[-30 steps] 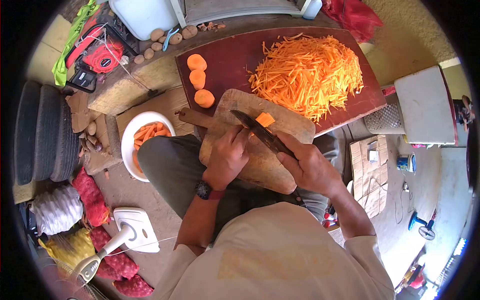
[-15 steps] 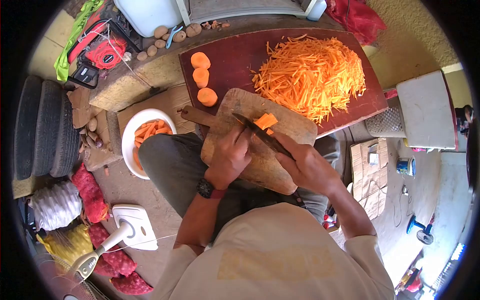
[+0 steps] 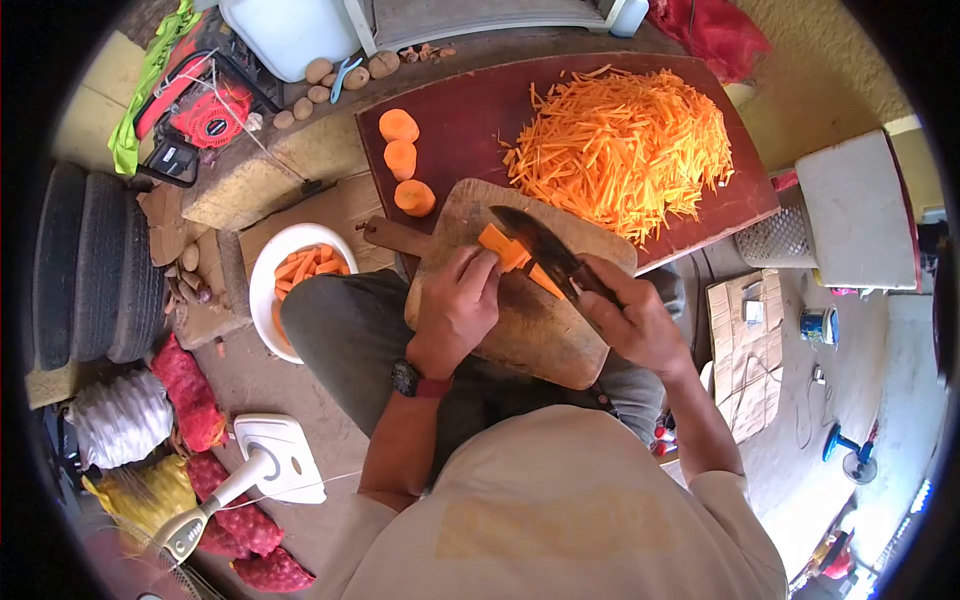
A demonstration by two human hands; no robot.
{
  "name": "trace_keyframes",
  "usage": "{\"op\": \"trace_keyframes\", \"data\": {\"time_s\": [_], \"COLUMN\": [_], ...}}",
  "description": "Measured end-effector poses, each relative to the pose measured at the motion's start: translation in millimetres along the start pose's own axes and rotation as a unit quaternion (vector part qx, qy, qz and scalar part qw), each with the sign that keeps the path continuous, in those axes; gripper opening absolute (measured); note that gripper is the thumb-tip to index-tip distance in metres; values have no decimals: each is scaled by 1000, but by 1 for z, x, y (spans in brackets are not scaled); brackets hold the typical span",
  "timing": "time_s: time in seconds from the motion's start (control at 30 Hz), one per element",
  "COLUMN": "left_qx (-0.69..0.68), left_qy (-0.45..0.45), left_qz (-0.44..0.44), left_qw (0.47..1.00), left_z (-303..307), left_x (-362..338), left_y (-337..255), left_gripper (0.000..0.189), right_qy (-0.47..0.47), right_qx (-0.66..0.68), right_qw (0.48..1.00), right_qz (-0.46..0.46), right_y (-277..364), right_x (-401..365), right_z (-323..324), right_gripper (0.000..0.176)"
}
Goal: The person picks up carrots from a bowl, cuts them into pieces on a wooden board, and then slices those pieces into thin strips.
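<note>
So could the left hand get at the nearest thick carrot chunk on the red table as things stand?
Probably yes: only the flat board's handle end seems to lie between the left hand and that carrot chunk, and the knife is off to the hand's right. Its fingers are at a cut carrot piece, though.

The light is strongest at the lower right, where the smooth grey floor [image 3: 785, 500] is washed to white. Wide-lens distortion bends the outer parts, inside black corners.
</note>
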State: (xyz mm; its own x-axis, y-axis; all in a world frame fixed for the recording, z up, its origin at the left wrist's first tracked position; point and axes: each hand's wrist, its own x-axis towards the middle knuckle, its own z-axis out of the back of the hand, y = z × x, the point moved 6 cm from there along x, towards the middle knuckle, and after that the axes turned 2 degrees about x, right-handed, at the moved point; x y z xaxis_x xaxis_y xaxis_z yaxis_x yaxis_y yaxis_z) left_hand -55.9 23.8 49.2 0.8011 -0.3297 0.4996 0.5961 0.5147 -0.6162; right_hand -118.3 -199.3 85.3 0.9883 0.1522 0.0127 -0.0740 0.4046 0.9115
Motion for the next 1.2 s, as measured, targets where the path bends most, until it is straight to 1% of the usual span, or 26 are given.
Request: {"op": "trace_keyframes", "data": {"time_s": [0.07,0.13,0.23,0.27,0.33,0.37,0.47,0.57,0.7,0.83,0.87,0.97,1.07,1.17,1.2], "left_qx": [8,21,77,91,118,115,106,100,87,55,69,106,124,129,132], "left_qy": [17,49,96,104,120,121,119,113,114,125,133,153,160,159,159], "left_qz": [15,36,43,40,31,30,23,11,1,-10,-8,-1,0,-3,-6], "left_qw": [1000,998,991,990,985,986,987,989,990,991,989,983,979,979,978], "left_z": [-4,-7,-13,-15,-23,-27,-33,-34,-36,-39,-41,-45,-53,-58,-57], "left_x": [1,2,4,4,2,1,1,1,-1,-1,0,0,-5,-5,-3], "left_y": [2,3,1,2,6,9,12,10,9,3,0,-4,3,1,-4], "left_gripper": [29,38,53,55,60,60,61,61,62,68,70,77,83,88,90], "right_qy": [-12,-31,-57,-68,-70,-72,-70,-51,-29,1,7,12,2,-30,-43], "right_qx": [49,94,166,171,154,146,153,159,172,193,198,207,202,218,224], "right_qw": [996,986,966,968,967,966,947,941,947,955,957,956,958,957,954], "right_qz": [-76,-137,-190,-169,-189,-199,-275,-294,-269,-226,-210,-208,-204,-190,-194], "right_y": [-11,-19,-30,-34,-36,-36,-33,-36,-41,-41,-42,-45,-50,-49,-50], "right_x": [-9,-24,-51,-59,-78,-86,-108,-120,-120,-86,-77,-60,-55,-55,-57], "right_z": [10,20,31,32,35,36,38,38,37,24,19,13,19,30,32], "right_gripper": [42,37,37,37,40,41,44,46,45,44,44,45,47,36,35]}}
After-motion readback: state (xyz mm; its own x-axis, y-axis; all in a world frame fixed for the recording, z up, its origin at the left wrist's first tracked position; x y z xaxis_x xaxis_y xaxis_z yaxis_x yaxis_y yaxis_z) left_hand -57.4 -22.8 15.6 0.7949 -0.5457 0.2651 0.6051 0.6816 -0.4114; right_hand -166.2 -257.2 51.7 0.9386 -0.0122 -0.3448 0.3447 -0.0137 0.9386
